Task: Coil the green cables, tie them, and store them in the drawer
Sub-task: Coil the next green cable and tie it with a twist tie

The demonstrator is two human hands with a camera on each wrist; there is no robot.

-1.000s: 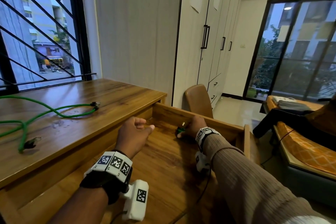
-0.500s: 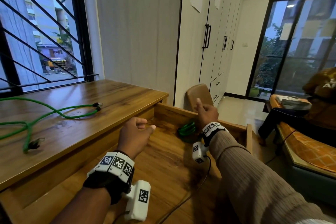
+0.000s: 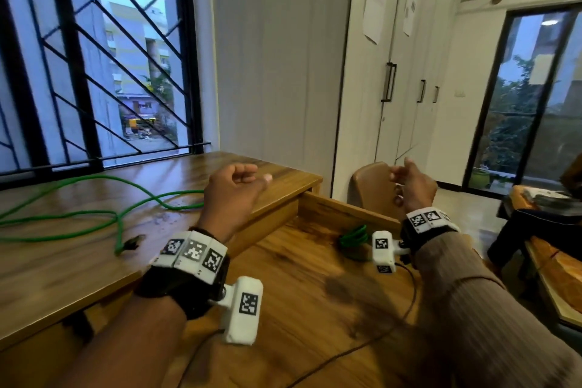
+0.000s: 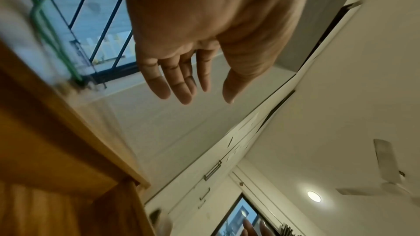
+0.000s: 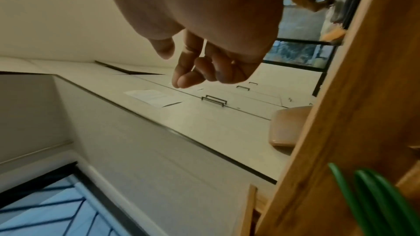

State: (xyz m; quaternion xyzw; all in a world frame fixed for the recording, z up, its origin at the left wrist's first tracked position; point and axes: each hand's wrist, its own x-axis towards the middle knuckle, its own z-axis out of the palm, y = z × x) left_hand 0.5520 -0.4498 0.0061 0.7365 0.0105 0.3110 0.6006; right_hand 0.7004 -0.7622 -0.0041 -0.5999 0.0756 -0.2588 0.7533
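1. Left hand: raised over the right edge of the desk, above the open drawer. The left wrist view shows the fingers nearly straight and relaxed. It holds nothing.
2. Right hand: raised above the far wall of the drawer, in front of a brown chair back. The right wrist view shows loosely curled fingers with nothing in them; grip released.
3. Coiled green cable: lies on the drawer floor near the far right corner, close to the far wall, below the right wrist. Neither hand touches it. Whether a tie is on it cannot be told.
4. Loose green cable: lies uncoiled on the desk top, running from the left edge toward the right edge, with one plug end near the front edge.
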